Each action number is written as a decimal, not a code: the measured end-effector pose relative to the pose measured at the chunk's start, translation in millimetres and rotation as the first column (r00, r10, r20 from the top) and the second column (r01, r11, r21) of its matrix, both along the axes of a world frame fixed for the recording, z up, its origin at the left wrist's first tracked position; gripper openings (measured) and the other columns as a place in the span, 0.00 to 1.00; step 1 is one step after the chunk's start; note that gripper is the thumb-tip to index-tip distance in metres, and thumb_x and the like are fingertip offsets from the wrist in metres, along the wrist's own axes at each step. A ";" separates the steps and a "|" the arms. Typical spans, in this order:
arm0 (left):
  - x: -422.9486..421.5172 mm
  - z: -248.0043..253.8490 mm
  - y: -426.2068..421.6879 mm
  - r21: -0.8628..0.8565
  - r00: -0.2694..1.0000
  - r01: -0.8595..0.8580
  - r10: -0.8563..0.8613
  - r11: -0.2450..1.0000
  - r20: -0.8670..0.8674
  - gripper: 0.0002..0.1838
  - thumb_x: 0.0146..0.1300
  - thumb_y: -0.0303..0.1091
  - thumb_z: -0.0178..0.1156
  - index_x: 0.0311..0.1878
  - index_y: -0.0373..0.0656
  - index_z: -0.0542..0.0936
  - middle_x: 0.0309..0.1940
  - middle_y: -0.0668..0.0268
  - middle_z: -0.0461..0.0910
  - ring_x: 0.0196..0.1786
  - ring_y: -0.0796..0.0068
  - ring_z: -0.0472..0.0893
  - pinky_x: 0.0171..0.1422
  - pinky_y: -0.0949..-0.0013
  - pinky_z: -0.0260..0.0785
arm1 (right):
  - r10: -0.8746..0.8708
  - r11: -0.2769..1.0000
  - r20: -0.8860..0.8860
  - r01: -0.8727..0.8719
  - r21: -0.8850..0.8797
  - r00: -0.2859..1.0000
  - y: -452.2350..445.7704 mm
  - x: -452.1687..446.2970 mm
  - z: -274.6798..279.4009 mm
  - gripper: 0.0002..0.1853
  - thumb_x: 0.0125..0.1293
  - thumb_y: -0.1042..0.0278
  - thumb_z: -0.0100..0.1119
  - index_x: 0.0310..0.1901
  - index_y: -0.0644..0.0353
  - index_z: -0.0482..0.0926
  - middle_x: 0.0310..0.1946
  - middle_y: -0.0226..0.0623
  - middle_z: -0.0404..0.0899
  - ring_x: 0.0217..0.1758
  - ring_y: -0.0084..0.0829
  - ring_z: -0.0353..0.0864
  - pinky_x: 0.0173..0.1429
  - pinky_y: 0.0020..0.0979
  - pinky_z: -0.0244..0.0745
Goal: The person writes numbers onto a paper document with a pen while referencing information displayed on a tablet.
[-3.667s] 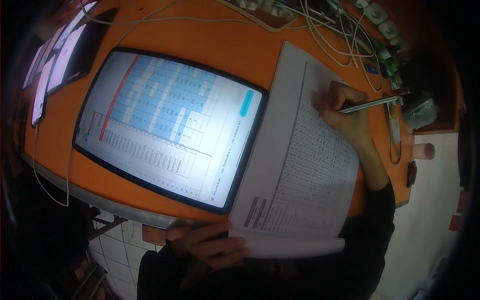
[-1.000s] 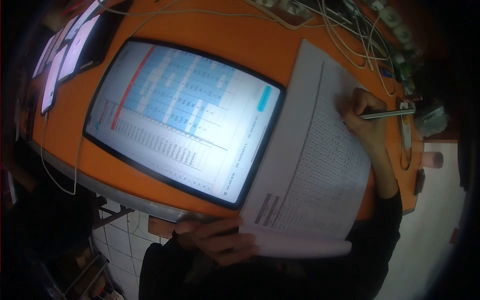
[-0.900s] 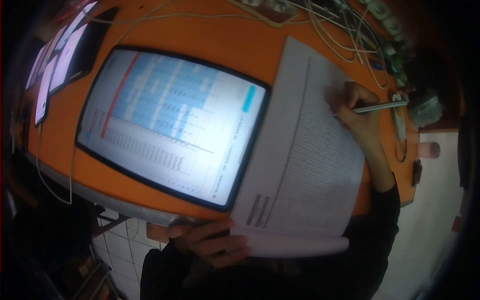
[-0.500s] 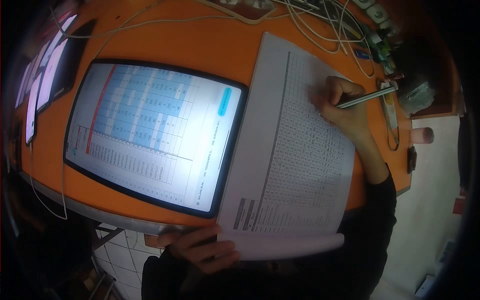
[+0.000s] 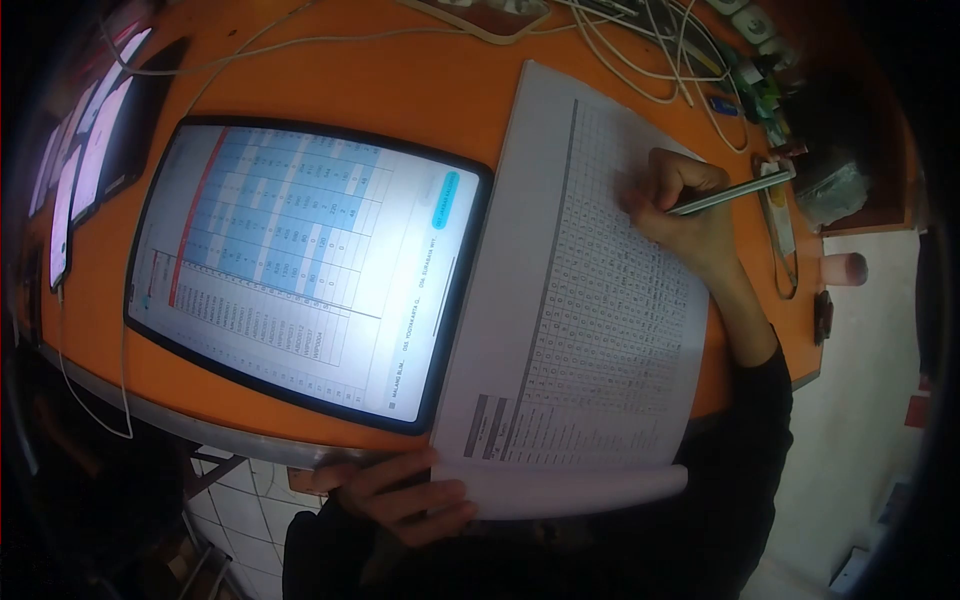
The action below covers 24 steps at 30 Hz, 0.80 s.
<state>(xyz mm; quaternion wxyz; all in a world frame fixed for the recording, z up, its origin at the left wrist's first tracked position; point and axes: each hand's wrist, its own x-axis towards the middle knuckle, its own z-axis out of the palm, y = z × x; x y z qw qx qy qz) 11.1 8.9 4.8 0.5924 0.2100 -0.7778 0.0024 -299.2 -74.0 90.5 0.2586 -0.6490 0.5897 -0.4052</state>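
Note:
A stack of printed paper sheets [image 5: 485, 330] lies on the orange table, its top page a dense table with handwritten figures in many cells. The near edge curls over the table's side. My right hand [image 5: 690, 205] rests on the upper right of the page, fingers closed around a slim silvery-green pen [image 5: 735, 190]; the writing tip is hidden. At the lower left corner of the sheets is my left hand [image 5: 410, 495], fingers stretched out and slightly apart, touching the paper's edge. Left of the sheets lies a tablet [image 5: 400, 300] showing a lit spreadsheet.
Several lit phones [image 5: 100, 150] are at the far left, one with a white cable [image 5: 90, 400]. Tangled cables [image 5: 640, 75] and a tray-like item [image 5: 480, 20] sit at the back. A lanyard [image 5: 785, 240] and clear plastic bag [image 5: 835, 190] lie to the right.
My right hand stays on the same part of the page, the pen tilting very slightly. My left hand remains at the paper's corner. The whole view has shifted a little.

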 end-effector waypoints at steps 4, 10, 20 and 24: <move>-1.3 1.5 3.0 0.037 1.000 -0.013 0.013 0.999 0.001 0.12 0.57 0.59 0.48 0.39 0.69 0.69 0.37 0.88 0.71 0.46 0.86 0.73 0.69 0.64 0.44 | -0.049 0.997 0.102 0.043 0.062 0.994 0.6 2.3 1.0 0.20 0.43 0.84 0.60 0.12 0.56 0.57 0.12 0.23 0.63 0.15 0.11 0.60 0.20 0.16 0.54; 7.4 -0.7 3.6 0.027 0.999 0.015 -0.016 1.000 0.048 0.12 0.57 0.60 0.48 0.39 0.70 0.69 0.37 0.89 0.71 0.47 0.88 0.72 0.70 0.64 0.40 | -0.036 0.999 -0.020 0.036 0.007 0.999 0.8 -0.8 -0.7 0.20 0.44 0.83 0.61 0.12 0.55 0.57 0.11 0.23 0.63 0.14 0.10 0.60 0.18 0.15 0.52; 1.7 2.8 1.1 0.034 1.000 -0.008 0.008 0.999 0.025 0.11 0.57 0.58 0.47 0.39 0.69 0.69 0.37 0.88 0.71 0.46 0.86 0.72 0.69 0.63 0.42 | -0.076 0.992 0.129 0.062 0.109 0.989 0.9 3.8 4.1 0.20 0.45 0.84 0.59 0.12 0.55 0.57 0.11 0.23 0.63 0.13 0.11 0.63 0.17 0.14 0.55; 4.7 2.0 1.5 0.036 0.997 0.042 -0.044 0.998 0.057 0.10 0.58 0.57 0.47 0.38 0.69 0.69 0.36 0.88 0.71 0.45 0.86 0.73 0.68 0.63 0.43 | -0.019 1.000 0.036 0.018 0.014 0.999 0.3 -0.3 -0.8 0.19 0.45 0.84 0.58 0.13 0.56 0.57 0.11 0.23 0.63 0.13 0.11 0.64 0.16 0.15 0.56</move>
